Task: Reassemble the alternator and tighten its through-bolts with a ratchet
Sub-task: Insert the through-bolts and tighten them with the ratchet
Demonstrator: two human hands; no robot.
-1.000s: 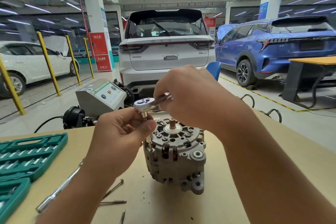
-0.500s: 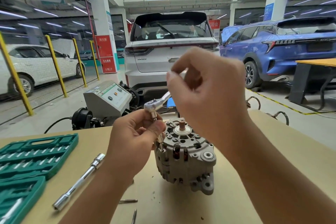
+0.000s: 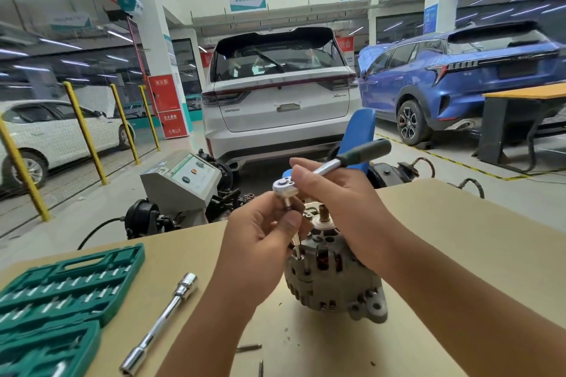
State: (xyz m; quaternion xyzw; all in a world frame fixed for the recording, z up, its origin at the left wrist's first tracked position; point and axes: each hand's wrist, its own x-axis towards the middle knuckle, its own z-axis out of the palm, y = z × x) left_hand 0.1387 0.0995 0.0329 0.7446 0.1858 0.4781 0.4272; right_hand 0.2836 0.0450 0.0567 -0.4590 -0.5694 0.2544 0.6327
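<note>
A grey alternator [image 3: 335, 281] stands on the tan table [image 3: 459, 239] with its shaft pointing up. A ratchet [image 3: 330, 167] with a dark green handle stands over its left rim on a socket and a through-bolt [image 3: 296, 249] that enters the housing. My left hand [image 3: 263, 236] pinches the socket just under the ratchet head. My right hand [image 3: 340, 202] holds the ratchet's metal shank near the head, and the handle sticks out up and to the right.
A long chrome extension bar [image 3: 159, 320] lies left of the alternator. A green socket case [image 3: 58, 294] lies open at the table's left edge. Loose bolts [image 3: 249, 347] lie near the front edge. A grey test machine [image 3: 180, 184] stands behind the table, with parked cars beyond.
My right hand has slid in from the handle to the shank by the head, leaving the green handle bare. The view has shifted, so the alternator sits further right.
</note>
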